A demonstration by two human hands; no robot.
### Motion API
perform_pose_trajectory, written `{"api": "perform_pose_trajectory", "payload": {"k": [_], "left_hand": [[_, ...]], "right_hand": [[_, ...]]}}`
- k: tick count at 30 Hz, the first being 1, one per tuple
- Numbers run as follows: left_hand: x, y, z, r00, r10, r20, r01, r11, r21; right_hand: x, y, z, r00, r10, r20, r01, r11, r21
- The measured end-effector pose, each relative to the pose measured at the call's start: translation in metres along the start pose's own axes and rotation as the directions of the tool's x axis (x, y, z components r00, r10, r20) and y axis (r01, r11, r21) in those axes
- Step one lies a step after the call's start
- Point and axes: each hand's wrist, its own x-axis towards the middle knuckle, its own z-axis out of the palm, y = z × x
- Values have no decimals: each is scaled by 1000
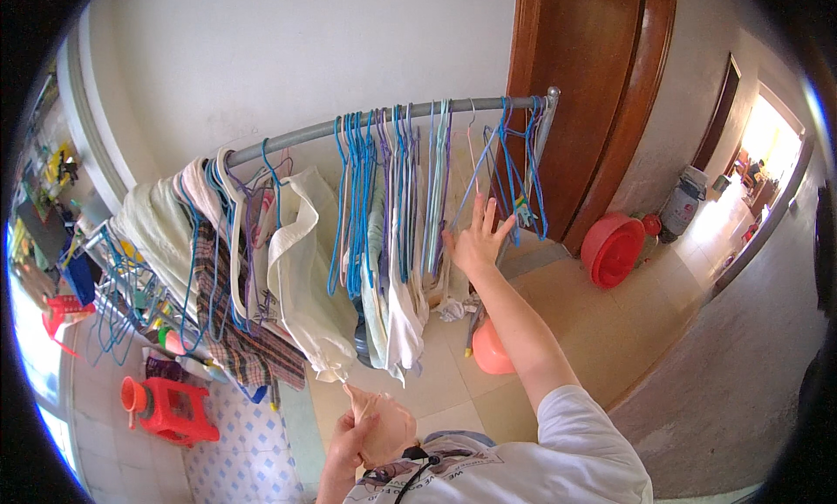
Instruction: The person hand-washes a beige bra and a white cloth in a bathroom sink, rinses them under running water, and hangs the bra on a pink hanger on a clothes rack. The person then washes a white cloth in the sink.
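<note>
At the bottom of the view, my left hand point(351, 440) grips a piece of peach-coloured fabric point(387, 427) in front of my shirt. My right hand point(478, 240) is stretched out toward the right part of a metal clothes rail point(302, 135), its fingers spread. Just above those fingertips hangs a thin pale pink hanger point(470, 138); whether they touch it I cannot tell. Right beside the hand are blue hangers point(537, 177) at the rail's end. More blue hangers point(354, 203) are bunched mid-rail, and a cream cloth point(297, 242) drapes left of them.
A plaid garment point(222, 308) hangs low at the left. Red plastic stool point(180, 409) stands on patterned floor tiles. An orange basin point(492, 350) sits under my right forearm, and red basins point(608, 249) lean near the wooden door point(579, 79). A grey wall point(713, 386) borders the right.
</note>
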Motion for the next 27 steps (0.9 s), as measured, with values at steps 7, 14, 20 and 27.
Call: {"api": "perform_pose_trajectory", "payload": {"k": [7,14,20,27], "left_hand": [[6,-8,-8,1000,-2,21,1,1000,11],[7,-10,-17,999,-8,-41,9,1000,26],[8,-7,-16,1000,-15,-23,16,1000,6],[14,-8,-16,1000,-12,4,12,997,74]], "right_hand": [[1,-1,-2,991,124,51,-125,992,12],[-15,23,-14,936,252,-244,-173,937,303],[-24,58,-35,943,202,-266,-47,869,492],[-38,87,-38,931,356,-84,-168,619,767]]}}
